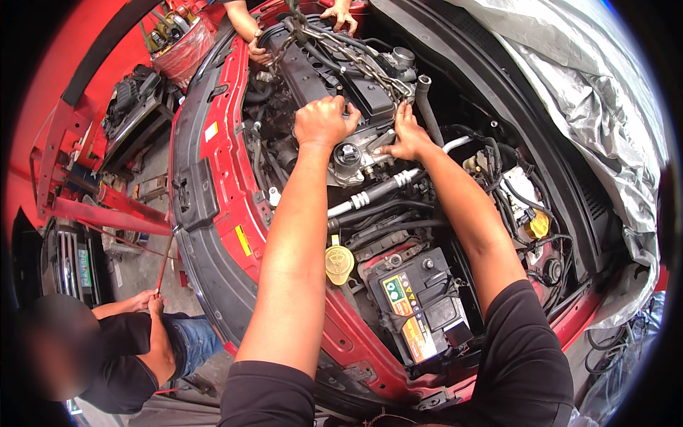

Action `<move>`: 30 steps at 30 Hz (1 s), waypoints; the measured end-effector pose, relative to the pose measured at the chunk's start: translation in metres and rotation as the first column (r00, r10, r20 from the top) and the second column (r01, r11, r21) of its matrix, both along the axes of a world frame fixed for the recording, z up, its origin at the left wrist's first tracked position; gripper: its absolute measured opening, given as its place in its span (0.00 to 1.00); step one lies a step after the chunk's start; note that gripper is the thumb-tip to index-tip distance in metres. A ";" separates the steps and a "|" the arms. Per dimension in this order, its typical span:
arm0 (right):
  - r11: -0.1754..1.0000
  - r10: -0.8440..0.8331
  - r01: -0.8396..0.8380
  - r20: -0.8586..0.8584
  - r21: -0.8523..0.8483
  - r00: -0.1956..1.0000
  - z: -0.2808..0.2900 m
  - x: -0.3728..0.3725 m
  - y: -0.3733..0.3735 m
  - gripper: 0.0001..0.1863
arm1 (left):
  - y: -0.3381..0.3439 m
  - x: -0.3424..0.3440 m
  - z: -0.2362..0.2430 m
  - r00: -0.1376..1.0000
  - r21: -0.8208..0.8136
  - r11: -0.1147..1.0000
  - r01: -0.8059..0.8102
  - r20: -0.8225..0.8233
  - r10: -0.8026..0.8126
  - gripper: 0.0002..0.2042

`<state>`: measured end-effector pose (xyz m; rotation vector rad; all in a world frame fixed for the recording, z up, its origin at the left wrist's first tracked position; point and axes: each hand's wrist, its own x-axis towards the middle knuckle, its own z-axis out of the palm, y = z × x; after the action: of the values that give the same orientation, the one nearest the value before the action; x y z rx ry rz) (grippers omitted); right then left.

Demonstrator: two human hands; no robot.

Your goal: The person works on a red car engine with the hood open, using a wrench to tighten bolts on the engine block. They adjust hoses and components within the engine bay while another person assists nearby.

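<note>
My left hand (324, 124) is closed in a fist over the near end of the engine (313, 75). A short dark piece sticks up beside its knuckles; what the fist holds is hidden. My right hand (408, 135) lies with its fingers stretched out against the engine's end, its fingertips by the lifting chain (370, 64). Between and just below the hands sits a round black-capped housing (348, 157). A metal pipe with white clips (377, 191) runs below it. The chain slopes over the dark engine cover from the top edge.
Nearer me are a car battery (413, 306) and a yellow cap (339, 263). At the far end another person's hands (260, 51) touch the engine. At lower left a co-worker (135, 341) grips a rod by a red hoist frame (107, 206). A silver cover (569, 92) drapes the right side.
</note>
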<state>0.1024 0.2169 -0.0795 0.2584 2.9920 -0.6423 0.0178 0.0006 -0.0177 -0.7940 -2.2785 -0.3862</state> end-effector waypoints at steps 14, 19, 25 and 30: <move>1.000 0.014 -0.013 -0.034 0.018 0.999 -0.003 -0.001 -0.002 0.86 | -0.003 -0.001 -0.001 1.000 -0.001 1.000 -0.002 0.031 0.002 0.14; 0.999 0.020 -0.018 -0.056 0.045 0.998 -0.006 -0.002 -0.001 0.86 | -0.002 -0.001 -0.002 1.000 0.006 1.000 0.003 0.030 -0.004 0.14; 0.999 0.016 -0.014 -0.038 0.045 0.999 -0.005 -0.002 0.001 0.87 | 0.000 -0.002 -0.002 1.000 0.000 1.000 -0.007 0.026 0.007 0.14; 0.999 0.002 -0.001 -0.030 0.035 1.000 -0.004 -0.004 -0.002 0.87 | -0.001 -0.004 -0.004 0.999 -0.027 0.999 -0.038 0.033 0.038 0.14</move>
<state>0.0981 0.2150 -0.0832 0.2505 3.0346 -0.5992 0.0141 0.0001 -0.0216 -0.7614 -2.3305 -0.3554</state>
